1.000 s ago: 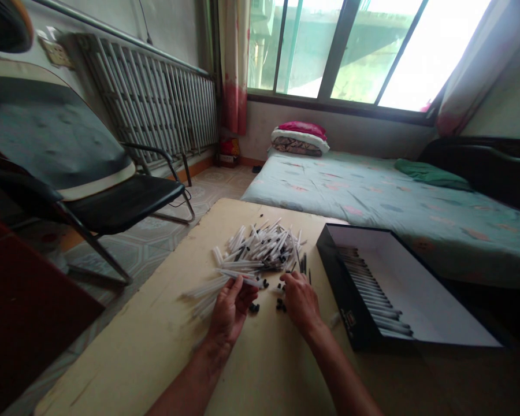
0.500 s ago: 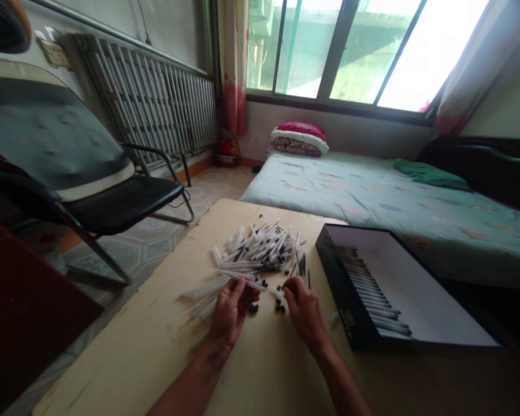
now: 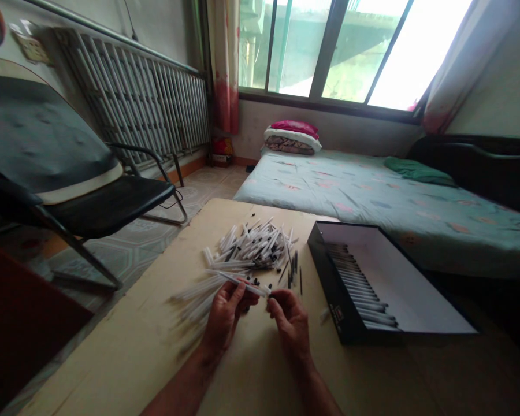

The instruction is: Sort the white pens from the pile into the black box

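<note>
My left hand [image 3: 223, 316] is closed around a pale, translucent pen barrel [image 3: 255, 289], which slants down to the right. Close to the barrel's right end, the fingers of my right hand [image 3: 292, 323] are pinched together. A small dark piece, which looks like a black pen plug [image 3: 270, 294], shows at those fingertips; whether it touches the barrel is too small to tell. Just beyond both hands lies a heap of white pen parts [image 3: 260, 245] mixed with black bits. Longer clear tubes [image 3: 195, 292] are spread beside my left hand, and thin black rods [image 3: 294, 266] lie past my right.
On the right of the cream table [image 3: 125, 323] stands a black box [image 3: 327, 283] with a white inside, holding a row of pens [image 3: 364, 292]. A bed [image 3: 329, 179] adjoins the table's far side. A black chair [image 3: 108, 202] is at the left.
My right hand has moved left from the loose black pieces to the end of the pen barrel. My left hand still holds the barrel. The whole view has shifted slightly.
</note>
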The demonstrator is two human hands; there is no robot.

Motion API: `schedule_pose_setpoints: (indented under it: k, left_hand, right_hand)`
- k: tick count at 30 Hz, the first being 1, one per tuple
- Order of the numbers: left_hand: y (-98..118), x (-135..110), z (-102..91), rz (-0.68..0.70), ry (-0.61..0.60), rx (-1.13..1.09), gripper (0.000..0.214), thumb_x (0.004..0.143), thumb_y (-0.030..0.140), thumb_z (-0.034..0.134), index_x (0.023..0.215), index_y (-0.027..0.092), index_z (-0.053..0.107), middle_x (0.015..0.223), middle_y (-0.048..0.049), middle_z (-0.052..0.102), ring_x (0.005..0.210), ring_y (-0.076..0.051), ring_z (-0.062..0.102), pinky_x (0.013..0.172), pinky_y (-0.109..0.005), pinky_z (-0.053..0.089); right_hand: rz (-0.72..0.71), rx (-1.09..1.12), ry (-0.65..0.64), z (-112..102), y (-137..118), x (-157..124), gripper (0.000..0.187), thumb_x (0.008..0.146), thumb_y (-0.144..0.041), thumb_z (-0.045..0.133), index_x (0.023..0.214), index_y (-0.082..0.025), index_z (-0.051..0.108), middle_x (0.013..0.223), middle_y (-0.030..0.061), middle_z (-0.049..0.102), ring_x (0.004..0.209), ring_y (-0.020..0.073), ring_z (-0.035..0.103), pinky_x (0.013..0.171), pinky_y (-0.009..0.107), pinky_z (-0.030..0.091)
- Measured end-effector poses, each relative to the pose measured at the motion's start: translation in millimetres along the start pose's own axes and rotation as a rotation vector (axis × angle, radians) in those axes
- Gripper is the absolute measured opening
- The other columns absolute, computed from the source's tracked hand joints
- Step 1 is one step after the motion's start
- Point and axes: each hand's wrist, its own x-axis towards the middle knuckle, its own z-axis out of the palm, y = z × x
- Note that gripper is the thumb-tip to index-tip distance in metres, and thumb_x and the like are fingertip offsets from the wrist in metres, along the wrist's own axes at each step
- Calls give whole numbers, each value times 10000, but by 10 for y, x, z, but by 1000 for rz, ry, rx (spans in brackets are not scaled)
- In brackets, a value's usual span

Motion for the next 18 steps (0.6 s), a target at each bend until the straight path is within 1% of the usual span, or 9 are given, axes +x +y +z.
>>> schedule_pose_setpoints:
  k: [5,11,14,18]
  left_hand:
    - [3,2,8,-13,4,-14,292,650,309,755,846,148,610,734,-51,725,640,-190,689,641,-287,508]
    - [-19,7,-6,-16,-5,-5,292,658,311,750,855,149,607,756,-51,726,663,-189,694,634,-271,506]
    - [-29,6,-15,-11,-18,5,289,678,316,737,871,149,601,773,-53,724,679,-188,694,638,-271,507]
    - [-22,4,-12,-4,-24,25,265,701,309,722,870,152,592,769,-49,722,672,-181,690,626,-263,502]
  right_hand:
    - [-61,-37,-46,10,27,-19,168,786,-310,617,863,-162,599,720,5,602,653,122,574,609,231,484]
    - [-70,-38,-40,9,73,-13,159,789,-297,610,871,-160,597,721,4,596,662,120,569,617,232,487]
    - [-63,-24,-38,13,68,-12,167,782,-300,619,867,-158,601,727,7,604,662,121,574,616,235,493]
    - [-12,27,-17,30,17,-16,174,773,-314,633,849,-161,604,713,5,610,633,122,580,594,243,502]
